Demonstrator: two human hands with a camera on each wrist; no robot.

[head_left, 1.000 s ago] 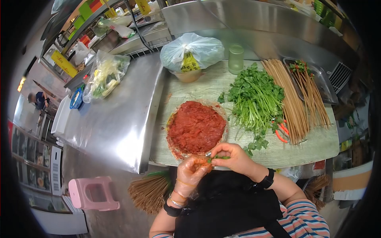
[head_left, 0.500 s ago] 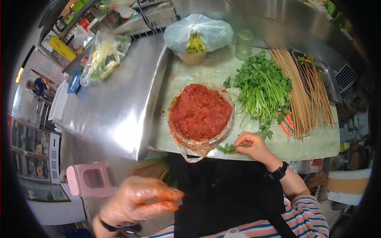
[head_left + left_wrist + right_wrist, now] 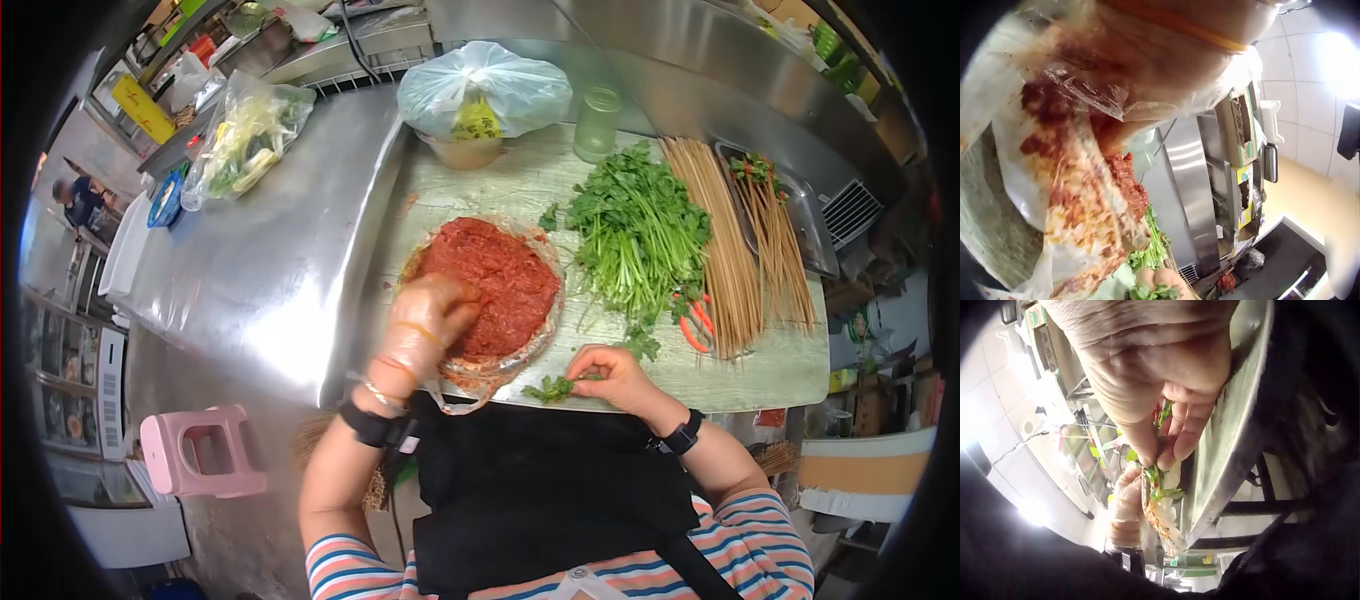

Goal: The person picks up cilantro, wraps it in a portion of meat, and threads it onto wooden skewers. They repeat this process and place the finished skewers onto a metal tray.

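My left hand [image 3: 428, 318], in a clear plastic glove, reaches over the near left side of the red minced meat [image 3: 510, 300]. Its bent fingers are at the meat and the fingertips are hidden. A smeared plastic bag lines the round bowl of meat, its edge [image 3: 470, 383] folded over the near side. In the left wrist view that bag [image 3: 1085, 231] covers much of the picture. My bare right hand [image 3: 617, 380] pinches a small bunch of cilantro [image 3: 548, 390] between thumb and fingers at the board's front edge. Leaves and stems [image 3: 1155, 481] stick out past those fingertips in the right wrist view.
A large pile of cilantro [image 3: 640, 220] lies right of the meat, beside orange-handled scissors [image 3: 697, 325] and long bamboo skewers [image 3: 735, 270]. More skewers rest across a metal tray [image 3: 812, 215]. A bagged tub [image 3: 470, 150] and a green glass [image 3: 597, 125] stand behind. A pink stool [image 3: 205, 450] is at left.
My hands were together at the bowl's near edge and parted. My left hand swung back to the left, then forward onto the meat. My right hand keeps the cilantro at the board's edge.
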